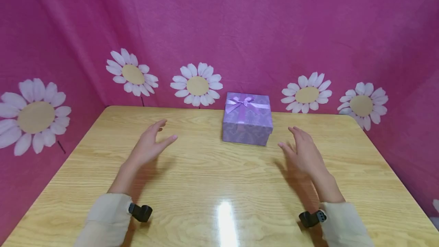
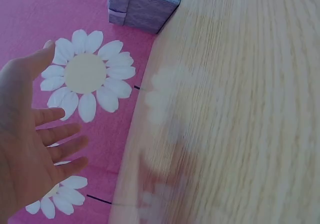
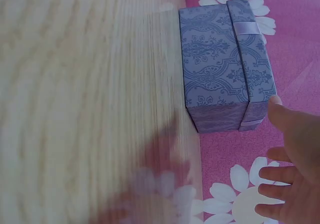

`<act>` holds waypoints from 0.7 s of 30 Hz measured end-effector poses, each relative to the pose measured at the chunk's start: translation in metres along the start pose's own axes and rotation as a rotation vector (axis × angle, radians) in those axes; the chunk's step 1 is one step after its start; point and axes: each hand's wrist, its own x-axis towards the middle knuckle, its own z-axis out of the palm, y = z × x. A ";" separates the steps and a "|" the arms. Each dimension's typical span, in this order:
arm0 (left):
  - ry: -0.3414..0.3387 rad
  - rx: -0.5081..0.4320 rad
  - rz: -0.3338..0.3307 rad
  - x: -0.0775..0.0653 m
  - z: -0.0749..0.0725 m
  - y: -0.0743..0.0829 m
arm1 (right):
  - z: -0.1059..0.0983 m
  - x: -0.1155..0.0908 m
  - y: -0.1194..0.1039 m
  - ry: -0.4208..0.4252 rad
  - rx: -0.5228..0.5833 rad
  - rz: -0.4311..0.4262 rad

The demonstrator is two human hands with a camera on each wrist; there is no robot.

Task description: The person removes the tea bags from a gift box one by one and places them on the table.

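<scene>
A purple patterned gift box (image 1: 247, 119) with a ribbon bow on its lid stands near the back edge of the table, its lid on. My right hand (image 1: 303, 151) hovers over the table just right of the box, fingers and thumb apart and holding nothing. Farther off to the left of the box, my left hand (image 1: 151, 146) is also raised with nothing in it. In the right wrist view the thumb overlaps the edge of the box (image 3: 212, 58), but the head view shows a gap. The left wrist view catches only part of the box (image 2: 147, 6) at the top.
The light wooden table (image 1: 192, 170) ends at a pink curtain (image 1: 240, 29) printed with white daisies, which hangs behind it and along both sides. A bright reflection lies at the table's front middle. A small black camera is strapped on each sleeved wrist.
</scene>
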 end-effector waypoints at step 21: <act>-0.017 -0.163 0.043 0.033 0.029 0.015 | 0.006 0.021 0.001 0.094 0.110 -0.032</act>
